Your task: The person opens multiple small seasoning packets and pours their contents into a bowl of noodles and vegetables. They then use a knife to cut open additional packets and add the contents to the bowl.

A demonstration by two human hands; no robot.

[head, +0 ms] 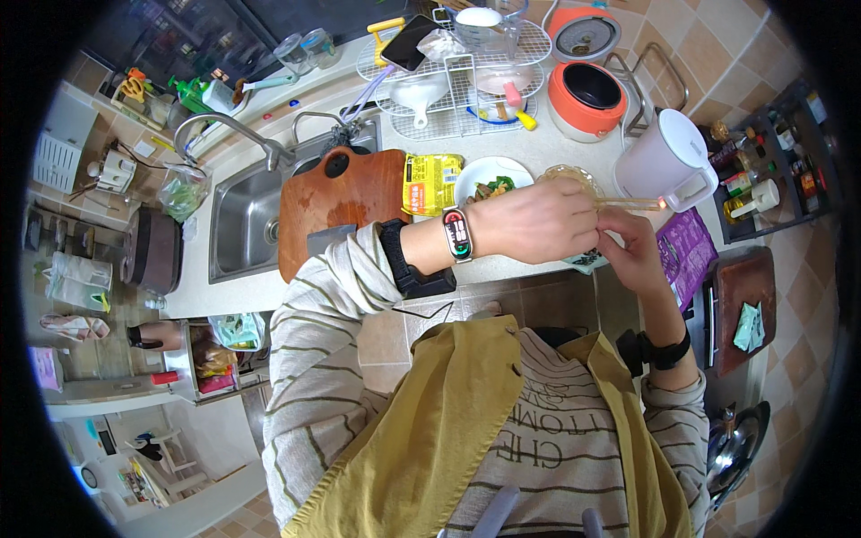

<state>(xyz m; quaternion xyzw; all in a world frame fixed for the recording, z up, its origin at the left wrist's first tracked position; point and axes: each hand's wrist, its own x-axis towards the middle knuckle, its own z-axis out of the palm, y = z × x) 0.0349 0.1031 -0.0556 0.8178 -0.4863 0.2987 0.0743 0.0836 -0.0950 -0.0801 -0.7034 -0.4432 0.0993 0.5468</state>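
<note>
My left hand point(555, 222) reaches across from the left with its fingers curled, its back towards me. Its fingertips meet my right hand point(629, 249), whose thumb and forefinger are pinched together. Whatever lies between the fingers is hidden. Thin wooden chopsticks point(632, 203) stick out to the right behind both hands; whether the left hand holds them cannot be seen. Just beyond is a clear glass bowl point(568, 176), partly covered by the left hand. Under the hands, at the counter edge, shows a pale green printed packet point(586, 261). A white plate point(494, 168) with greens and meat sits behind my left wrist.
A wooden cutting board point(346, 195) overlaps the sink point(245, 222), with a yellow packet point(430, 185) beside it. To the right are a white kettle point(662, 161), a purple bag point(686, 255) and a bottle rack point(773, 168). Behind stand an orange rice cooker point(585, 101) and a wire rack point(464, 128).
</note>
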